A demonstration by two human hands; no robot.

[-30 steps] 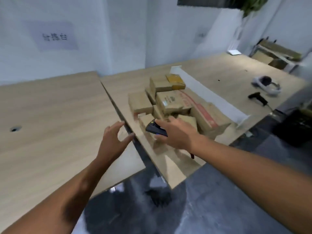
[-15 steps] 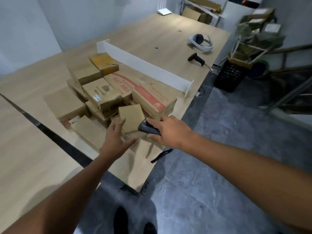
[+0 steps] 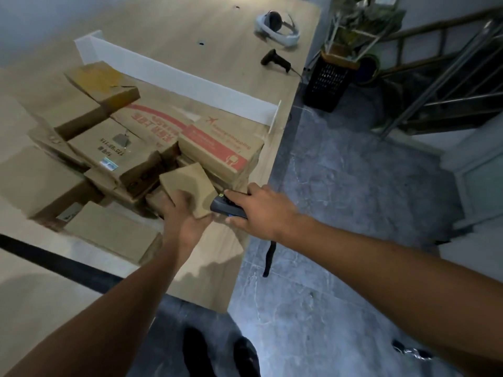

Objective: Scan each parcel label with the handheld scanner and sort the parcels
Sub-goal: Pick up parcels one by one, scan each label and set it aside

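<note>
The left hand [image 3: 183, 213] has its grip clamped on a small plain brown cardboard parcel [image 3: 187, 186], fingers over the near edge, at the near side of the heap of brown cardboard boxes [image 3: 130, 148] on the pale wooden tabletop [image 3: 223, 58]. Just right of that parcel, the right hand [image 3: 261, 210] is wrapped around a dark handheld scanner [image 3: 226, 207]. The parcel looks light and stiff, with dry, grippable faces; its edges suit holding. No label shows on it; motion blur smears the print nearby.

Tilted brown parcel [image 3: 187, 186], dark scanner [image 3: 227, 208]
</note>
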